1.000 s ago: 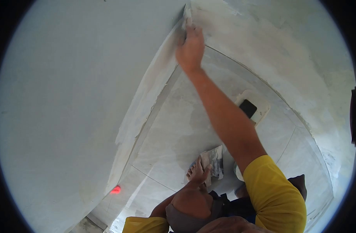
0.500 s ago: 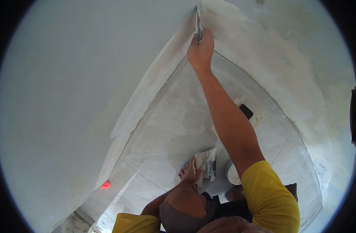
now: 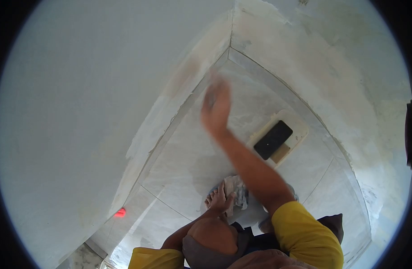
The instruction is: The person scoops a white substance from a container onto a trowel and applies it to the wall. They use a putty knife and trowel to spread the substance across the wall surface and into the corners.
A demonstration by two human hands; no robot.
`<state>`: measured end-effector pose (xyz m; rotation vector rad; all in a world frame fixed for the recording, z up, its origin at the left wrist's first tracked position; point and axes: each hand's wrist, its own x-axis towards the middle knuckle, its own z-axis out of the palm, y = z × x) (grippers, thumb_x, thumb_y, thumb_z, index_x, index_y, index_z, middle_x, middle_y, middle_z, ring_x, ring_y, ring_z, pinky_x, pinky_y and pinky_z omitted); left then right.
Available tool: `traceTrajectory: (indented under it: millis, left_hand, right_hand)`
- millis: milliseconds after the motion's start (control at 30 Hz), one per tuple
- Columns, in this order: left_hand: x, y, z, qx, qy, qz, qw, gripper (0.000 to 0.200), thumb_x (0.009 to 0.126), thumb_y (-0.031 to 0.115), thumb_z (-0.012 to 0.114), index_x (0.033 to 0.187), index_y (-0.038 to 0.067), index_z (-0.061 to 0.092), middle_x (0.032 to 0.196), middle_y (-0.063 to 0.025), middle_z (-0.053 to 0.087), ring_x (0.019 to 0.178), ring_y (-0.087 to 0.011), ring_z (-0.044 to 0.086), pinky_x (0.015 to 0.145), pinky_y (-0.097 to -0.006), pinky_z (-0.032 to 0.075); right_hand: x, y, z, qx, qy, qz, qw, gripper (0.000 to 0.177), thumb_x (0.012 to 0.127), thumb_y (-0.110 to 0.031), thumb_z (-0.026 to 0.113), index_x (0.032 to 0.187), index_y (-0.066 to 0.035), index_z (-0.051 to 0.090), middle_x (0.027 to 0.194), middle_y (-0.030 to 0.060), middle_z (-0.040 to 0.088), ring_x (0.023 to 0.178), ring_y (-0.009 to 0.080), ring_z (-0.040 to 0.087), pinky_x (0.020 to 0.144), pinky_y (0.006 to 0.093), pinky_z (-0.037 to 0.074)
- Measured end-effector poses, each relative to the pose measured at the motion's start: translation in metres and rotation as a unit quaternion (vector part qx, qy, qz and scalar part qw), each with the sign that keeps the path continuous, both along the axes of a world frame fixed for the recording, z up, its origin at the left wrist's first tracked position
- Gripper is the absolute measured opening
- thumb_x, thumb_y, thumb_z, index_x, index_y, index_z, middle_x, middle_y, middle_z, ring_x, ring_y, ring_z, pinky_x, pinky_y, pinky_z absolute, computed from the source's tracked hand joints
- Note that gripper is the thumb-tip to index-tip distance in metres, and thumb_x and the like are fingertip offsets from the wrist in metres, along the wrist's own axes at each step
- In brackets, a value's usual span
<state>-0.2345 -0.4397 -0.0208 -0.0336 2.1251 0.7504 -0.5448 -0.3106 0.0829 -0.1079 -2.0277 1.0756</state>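
Observation:
My right hand [image 3: 217,105], smeared by motion, hangs over the floor near the foot of the left wall. Its fingers are closed around a putty knife [image 3: 211,97], of which only a blurred grey part shows. Down by my bent knee, my left hand [image 3: 220,199] grips a broad filling knife [image 3: 241,193] coated with white putty. My right forearm covers part of this blade's right side. Pale putty bands run along the left wall [image 3: 165,112] and the right wall [image 3: 313,80].
A black phone [image 3: 273,140] lies across a cream plastic tray or lid [image 3: 298,130] on the grey tiled floor [image 3: 179,166]. A round container [image 3: 295,193] is mostly hidden behind my right arm. A red spot [image 3: 120,212] shows at the left wall's base.
My right hand has come down out of the wall corner, toward me and slightly left. The phone is more exposed, and the container more covered. My left hand has barely moved.

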Motion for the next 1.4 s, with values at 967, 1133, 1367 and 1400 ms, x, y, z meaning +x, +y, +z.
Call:
traceTrajectory:
  millis: [967, 1133, 1367, 1400]
  left_hand:
    - [-0.007, 0.001, 0.004, -0.002, -0.019, -0.025, 1.000, 0.088, 0.083, 0.062, 0.052, 0.148, 0.015, 0.017, 0.134, -0.0319, 0.040, 0.126, -0.0521, 0.032, 0.100, -0.0652, 0.017]
    - [-0.004, -0.002, -0.001, 0.021, -0.005, -0.016, 1.000, 0.087, 0.084, 0.061, 0.052, 0.148, 0.014, 0.018, 0.131, -0.0342, 0.041, 0.124, -0.0526, 0.034, 0.099, -0.0653, 0.017]
    - [0.001, -0.001, -0.010, -0.007, 0.003, -0.023, 1.000, 0.085, 0.084, 0.061, 0.052, 0.148, 0.016, 0.019, 0.130, -0.0337, 0.042, 0.124, -0.0524, 0.034, 0.101, -0.0637, 0.017]
    - [0.007, -0.006, -0.012, -0.012, -0.004, -0.022, 1.000, 0.085, 0.084, 0.061, 0.052, 0.148, 0.016, 0.019, 0.130, -0.0337, 0.042, 0.124, -0.0524, 0.034, 0.101, -0.0637, 0.017]
  right_hand:
    - [-0.115, 0.084, 0.032, 0.012, 0.015, -0.080, 0.997, 0.040, 0.079, 0.005, 0.054, 0.119, 0.004, 0.052, 0.105, 0.0210, 0.054, 0.097, 0.0395, 0.053, 0.084, 0.0444, 0.044]
    - [-0.099, 0.059, 0.029, 0.070, 0.015, -0.076, 0.995, 0.046, 0.077, 0.003, 0.056, 0.122, 0.005, 0.051, 0.108, 0.0225, 0.055, 0.099, 0.0425, 0.052, 0.086, 0.0460, 0.043]
    - [-0.012, -0.002, 0.018, -0.012, -0.031, 0.116, 0.993, 0.067, 0.070, 0.001, 0.066, 0.134, -0.001, 0.046, 0.120, 0.0224, 0.053, 0.113, 0.0423, 0.048, 0.098, 0.0457, 0.040]
    - [-0.023, 0.016, 0.013, 0.000, -0.011, 0.054, 0.998, 0.063, 0.071, 0.002, 0.063, 0.132, -0.001, 0.048, 0.119, 0.0218, 0.053, 0.111, 0.0414, 0.050, 0.097, 0.0447, 0.041]
